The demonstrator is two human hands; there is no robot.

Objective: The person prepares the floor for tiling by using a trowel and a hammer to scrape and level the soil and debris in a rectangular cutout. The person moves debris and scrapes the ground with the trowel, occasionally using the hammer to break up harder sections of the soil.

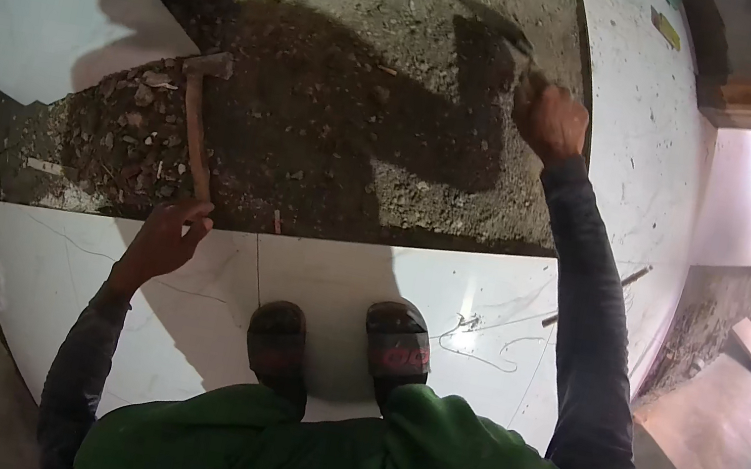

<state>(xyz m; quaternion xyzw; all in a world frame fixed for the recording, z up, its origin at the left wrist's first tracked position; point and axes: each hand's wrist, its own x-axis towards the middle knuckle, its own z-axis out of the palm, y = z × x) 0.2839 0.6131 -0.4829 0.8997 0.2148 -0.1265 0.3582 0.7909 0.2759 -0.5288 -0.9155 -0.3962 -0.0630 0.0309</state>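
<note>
My left hand (159, 243) is at the near edge of the bare patch, its fingers closed about the end of a wooden-handled hammer (196, 131). The hammer's head lies on the dirt, pointing away from me. Farther off on the right, my right hand (560, 124) is a fist around what looks like a trowel (501, 26). Its dark, thin blade reaches up and left, low over the gritty bed (428, 48); contact with the bed is hard to judge. The fist hides the trowel's handle.
White marbled tiles (340, 264) border the bed in front of me and on the right. Rubble (137, 117) is heaped left of the hammer, beside a loose tile (74, 6). A yellowish object (666, 30) lies at the far right. String (480, 353) trails near my sandals (397, 339).
</note>
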